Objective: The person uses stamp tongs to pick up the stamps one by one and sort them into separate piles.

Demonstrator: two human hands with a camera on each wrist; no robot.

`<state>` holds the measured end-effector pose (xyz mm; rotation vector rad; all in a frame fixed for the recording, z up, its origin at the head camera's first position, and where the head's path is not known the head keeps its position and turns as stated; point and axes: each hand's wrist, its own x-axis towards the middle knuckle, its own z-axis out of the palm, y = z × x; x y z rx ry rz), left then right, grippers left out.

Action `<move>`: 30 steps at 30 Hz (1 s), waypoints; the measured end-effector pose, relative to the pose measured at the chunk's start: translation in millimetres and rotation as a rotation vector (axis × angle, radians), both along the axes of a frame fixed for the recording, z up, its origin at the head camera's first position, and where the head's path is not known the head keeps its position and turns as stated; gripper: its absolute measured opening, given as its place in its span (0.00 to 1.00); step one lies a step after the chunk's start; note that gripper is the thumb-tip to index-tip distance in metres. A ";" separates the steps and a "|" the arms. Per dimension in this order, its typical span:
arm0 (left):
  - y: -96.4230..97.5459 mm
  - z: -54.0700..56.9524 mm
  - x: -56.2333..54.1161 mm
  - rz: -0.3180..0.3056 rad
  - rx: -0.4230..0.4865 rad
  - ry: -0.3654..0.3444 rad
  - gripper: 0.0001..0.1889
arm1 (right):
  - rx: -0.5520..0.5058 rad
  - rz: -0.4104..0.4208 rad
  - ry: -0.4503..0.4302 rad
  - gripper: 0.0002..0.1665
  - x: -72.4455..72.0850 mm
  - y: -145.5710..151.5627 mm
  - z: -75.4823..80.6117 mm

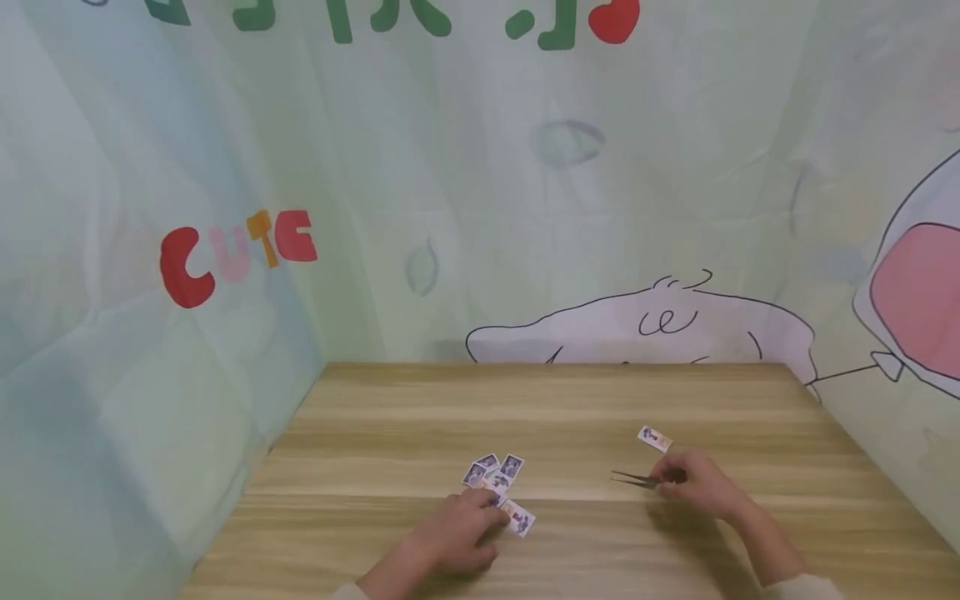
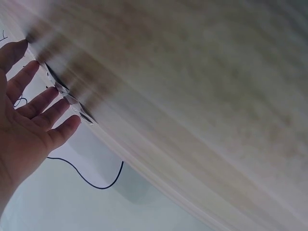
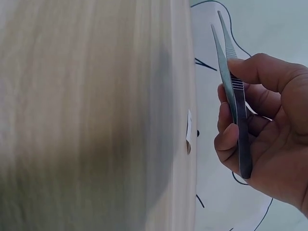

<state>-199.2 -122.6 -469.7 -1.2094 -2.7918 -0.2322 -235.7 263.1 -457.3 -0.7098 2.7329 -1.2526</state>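
Note:
Several small printed picture cards (image 1: pixel 512 467) lie in a loose overlapping cluster on the wooden table, left of its middle. My left hand (image 1: pixel 456 530) rests over the near part of this cluster, its fingertips right at the cards and partly hiding them. In the left wrist view its fingers are spread and only slightly bent beside the cards (image 2: pixel 86 115). My right hand (image 1: pixel 699 483) grips metal tweezers (image 3: pixel 236 91) between thumb and fingers. Their tips stand apart with nothing between them and point left above the table. Just beyond that hand lies a single card (image 1: pixel 655 438).
The wooden table (image 1: pixel 390 408) reaches back to a pale printed cloth backdrop (image 1: pixel 480 192) behind it. More cloth hangs along the left and right sides, with cartoon drawings and coloured letters (image 1: pixel 187 267).

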 end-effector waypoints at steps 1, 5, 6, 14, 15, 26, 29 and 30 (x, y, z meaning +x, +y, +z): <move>-0.3 -0.1 0.3 0.001 0.002 0.000 0.19 | 0.004 0.006 0.000 0.07 0.2 -1.4 -0.4; -0.4 0.4 0.9 0.013 -0.001 -0.010 0.19 | 0.018 0.029 0.013 0.07 0.9 -7.1 -2.7; -0.2 0.6 1.0 0.015 -0.001 -0.012 0.19 | 0.018 0.034 0.019 0.07 1.2 -8.6 -3.2; 1.1 1.4 2.0 0.015 0.006 -0.011 0.19 | -0.002 0.082 0.030 0.07 3.4 -19.8 -6.0; 1.1 1.4 2.0 0.016 0.005 -0.012 0.19 | 0.001 0.084 0.031 0.07 3.2 -21.2 -6.1; 1.8 2.8 1.1 0.013 0.009 -0.011 0.18 | 0.016 0.130 0.036 0.07 -1.3 -35.1 -10.5; 1.7 2.6 1.0 0.014 0.012 -0.018 0.18 | 0.016 0.148 0.027 0.08 -1.8 -40.0 -11.4; 1.7 2.3 0.9 0.013 0.012 -0.020 0.18 | 0.014 0.153 0.022 0.08 -1.7 -41.7 -12.0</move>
